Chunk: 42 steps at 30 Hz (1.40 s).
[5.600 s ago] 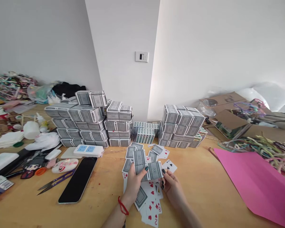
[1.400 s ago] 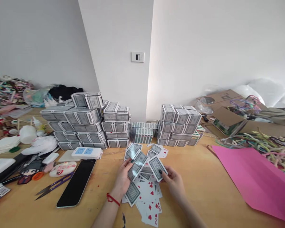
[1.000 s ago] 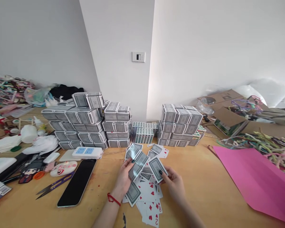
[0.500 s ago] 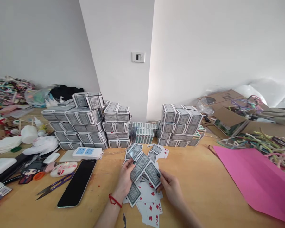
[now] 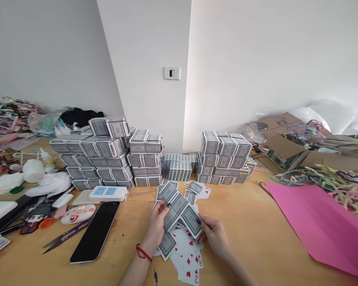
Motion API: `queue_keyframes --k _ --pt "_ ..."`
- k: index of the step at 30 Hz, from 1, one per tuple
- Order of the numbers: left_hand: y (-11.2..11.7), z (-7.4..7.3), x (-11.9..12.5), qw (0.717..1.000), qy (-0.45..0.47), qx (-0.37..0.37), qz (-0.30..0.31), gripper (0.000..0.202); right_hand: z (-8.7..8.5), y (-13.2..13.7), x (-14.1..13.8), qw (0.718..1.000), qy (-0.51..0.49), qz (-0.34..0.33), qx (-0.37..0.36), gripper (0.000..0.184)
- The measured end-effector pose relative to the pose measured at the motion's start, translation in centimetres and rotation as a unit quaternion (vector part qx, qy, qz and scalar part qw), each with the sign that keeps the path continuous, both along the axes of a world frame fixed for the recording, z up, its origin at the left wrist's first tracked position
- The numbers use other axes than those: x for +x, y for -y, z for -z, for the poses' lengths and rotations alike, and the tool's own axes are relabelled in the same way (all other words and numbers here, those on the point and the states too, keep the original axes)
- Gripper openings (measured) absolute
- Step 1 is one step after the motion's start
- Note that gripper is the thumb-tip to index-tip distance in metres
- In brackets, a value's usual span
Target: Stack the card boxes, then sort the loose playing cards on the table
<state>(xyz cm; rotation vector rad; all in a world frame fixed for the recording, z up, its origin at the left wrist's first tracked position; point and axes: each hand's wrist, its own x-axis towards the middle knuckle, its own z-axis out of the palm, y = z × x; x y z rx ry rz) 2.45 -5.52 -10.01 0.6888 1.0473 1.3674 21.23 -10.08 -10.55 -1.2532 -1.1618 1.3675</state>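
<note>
Head view: left hand (image 5: pixel 155 226) is closed on a face-down card (image 5: pixel 174 209), gripping its near-left edge. The card's long axis runs up and right, away from that hand. Right hand (image 5: pixel 214 237) pinches a second face-down card (image 5: pixel 191 219) by its right edge, long axis running up and left. The two cards touch between the hands, each nearest its own hand. Loose cards (image 5: pixel 187 254) lie on the table (image 5: pixel 250 222) directly under both hands. Boxed decks (image 5: pixel 149 159) are stacked beyond the fingertips.
</note>
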Motion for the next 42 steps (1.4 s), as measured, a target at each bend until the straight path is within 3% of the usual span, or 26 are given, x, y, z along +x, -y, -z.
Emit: queue_keyframes --k 12,42 --pt "0.2 0.0 -0.1 0.998 -0.059 0.003 -0.006 0.028 -0.4 0.1 0.1 1.000 0.007 0.005 0.003 0.052" --pt "1.0 -0.3 1.2 0.999 -0.049 -0.007 0.013 0.024 -0.3 -0.1 0.0 1.000 0.002 0.014 -0.003 0.053"
